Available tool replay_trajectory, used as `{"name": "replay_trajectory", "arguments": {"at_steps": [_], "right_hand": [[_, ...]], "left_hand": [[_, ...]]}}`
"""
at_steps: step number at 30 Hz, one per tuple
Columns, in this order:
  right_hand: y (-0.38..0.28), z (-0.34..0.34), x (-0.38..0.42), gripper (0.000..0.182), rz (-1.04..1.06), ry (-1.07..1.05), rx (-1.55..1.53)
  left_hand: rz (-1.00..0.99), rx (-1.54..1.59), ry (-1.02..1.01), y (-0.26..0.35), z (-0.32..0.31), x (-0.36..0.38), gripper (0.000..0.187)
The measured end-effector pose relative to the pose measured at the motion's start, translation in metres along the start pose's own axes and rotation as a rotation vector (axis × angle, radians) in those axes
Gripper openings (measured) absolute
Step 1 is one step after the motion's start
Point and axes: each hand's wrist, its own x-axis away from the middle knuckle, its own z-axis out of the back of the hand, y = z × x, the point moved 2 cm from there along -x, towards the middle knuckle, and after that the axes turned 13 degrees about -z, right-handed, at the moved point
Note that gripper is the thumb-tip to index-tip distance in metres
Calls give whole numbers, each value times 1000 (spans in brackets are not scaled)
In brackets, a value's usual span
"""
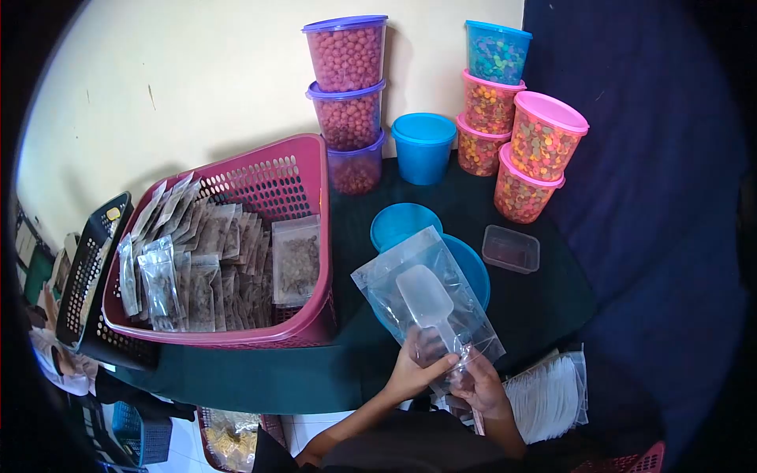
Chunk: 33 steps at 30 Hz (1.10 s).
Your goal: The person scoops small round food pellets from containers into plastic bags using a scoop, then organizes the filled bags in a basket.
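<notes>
A clear plastic bag (pixel 376 277) is held up at the table's front edge, with a translucent white scoop (pixel 426 296) lying against it, its blade toward the wall. My left hand (pixel 418 366) grips the bag's lower part, thumb pointing right near the scoop's handle. Close beside it on the right, my right hand (pixel 479 386) is closed around the lower end of the bag and handle. Behind the bag are a blue round container (pixel 473 272) and a blue lid (pixel 402 224). Whether the scoop is inside the bag, I cannot tell.
A maroon basket (pixel 315 236) of filled bags stands left, beside a black basket (pixel 87 276). Tubs with purple lids (pixel 345 24), pink lids (pixel 552 111) and blue lids (pixel 423 129) line the back. A small clear box (pixel 511 249) lies right; empty bags (pixel 548 398) are below.
</notes>
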Motion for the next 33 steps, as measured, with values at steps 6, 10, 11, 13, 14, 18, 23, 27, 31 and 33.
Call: {"name": "replay_trajectory", "arguments": {"at_steps": [6, 10, 11, 13, 14, 18, 23, 27, 31, 33], "right_hand": [[8, 11, -6, 17, 190, -23, 270], [5, 14, 2, 16, 153, -4, 575], [7, 19, 1, 15, 129, -13, 638], [9, 18, 0, 15, 101, -32, 701], [8, 15, 1, 14, 65, -8, 685], [18, 15, -12, 9, 272, 65, 622], [23, 8, -16, 8, 367, 213, 244], [29, 25, -20, 20, 327, 82, 127], [25, 15, -16, 34, 251, -135, -21], [19, 6, -15, 40, 267, -229, -51]], "left_hand": [[50, -4, 109, 10, 7, -2, 51], [17, 159, 264, 22, 31, -7, 42], [-26, 64, 256, 30, 31, -11, 46], [-31, 80, 289, 38, 35, -16, 46], [-31, 98, 314, 40, 37, -16, 45], [-39, 81, 369, 29, 42, -12, 40], [-124, 69, 389, 26, 30, -15, 36], [-124, 54, 416, 21, 28, -16, 36], [-52, 77, 415, 14, 30, -10, 40], [-8, 61, 431, 10, 32, -7, 40]]}}
